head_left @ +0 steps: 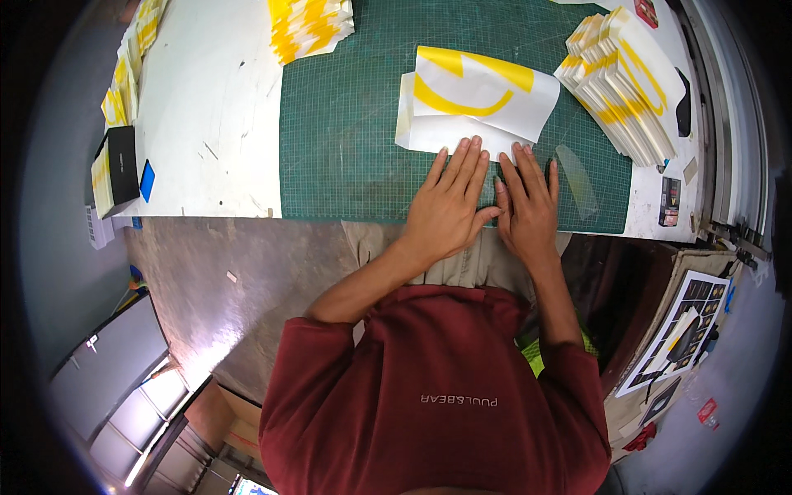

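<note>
A white paper sheet with bold yellow curved print (487,87) lies on the green cutting mat (346,148), folded, with a narrow strip showing past its left side. My left hand (445,202) rests flat, its fingers stretched out onto the sheet's near edge. Beside it my right hand (528,198) is also laid flat, fingertips touching the near right part of the same edge. The two thumbs nearly meet over the mat. Nothing is gripped by either hand. Right of my right hand, a clear curved strip (577,181) lies on the mat.
A stack of folded white and yellow papers (623,99) stands at the right of the mat. Another pile of yellow-printed papers (309,29) sits at the far left of it. On the white tabletop (206,107) are a black box (122,169) and a blue card (148,181).
</note>
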The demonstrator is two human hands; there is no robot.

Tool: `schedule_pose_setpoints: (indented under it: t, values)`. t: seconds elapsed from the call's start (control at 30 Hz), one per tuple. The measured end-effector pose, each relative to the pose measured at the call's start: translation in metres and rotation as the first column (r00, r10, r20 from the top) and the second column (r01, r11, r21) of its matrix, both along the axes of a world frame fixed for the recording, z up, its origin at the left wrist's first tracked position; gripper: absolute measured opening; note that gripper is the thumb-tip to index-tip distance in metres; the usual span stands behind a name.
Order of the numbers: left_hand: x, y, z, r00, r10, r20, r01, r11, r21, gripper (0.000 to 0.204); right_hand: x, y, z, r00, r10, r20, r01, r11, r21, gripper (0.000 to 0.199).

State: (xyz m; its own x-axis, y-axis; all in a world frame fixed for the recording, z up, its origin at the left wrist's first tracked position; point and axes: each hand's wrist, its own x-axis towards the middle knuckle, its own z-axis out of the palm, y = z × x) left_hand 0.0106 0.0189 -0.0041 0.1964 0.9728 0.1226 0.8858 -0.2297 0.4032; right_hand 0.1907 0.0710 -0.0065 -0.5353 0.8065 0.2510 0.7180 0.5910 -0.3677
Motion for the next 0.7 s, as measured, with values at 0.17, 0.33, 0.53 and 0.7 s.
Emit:
schedule_pose_setpoints:
  t: [0.17, 0.33, 0.53, 0.7]
  values:
    - [-0.041, -0.005, 0.009, 0.998, 0.063, 0.026, -0.062, 0.997, -0.038, 0.089, -0.004, -0.003, 0.006, 0.997, -0.035, 0.063, 0.036, 0.999, -0.025, 0.043]
    - [-0.038, -0.004, 0.005, 0.996, 0.073, -0.044, -0.073, 0.997, -0.009, 0.082, -0.015, -0.013, 0.014, 0.993, -0.092, 0.068, 0.093, 0.995, -0.016, 0.045]
    - [-0.016, 0.003, 0.014, 0.994, 0.071, -0.078, -0.069, 0.997, 0.025, 0.072, 0.022, -0.01, 0.014, 0.963, -0.245, 0.113, 0.236, 0.968, 0.084, 0.047]
    - [-0.004, 0.001, 0.017, 1.0, 0.0, 0.015, 0.0, 1.0, 0.019, 0.063, 0.023, 0.017, 0.019, 0.888, -0.307, -0.341, 0.279, 0.951, -0.132, 0.055]
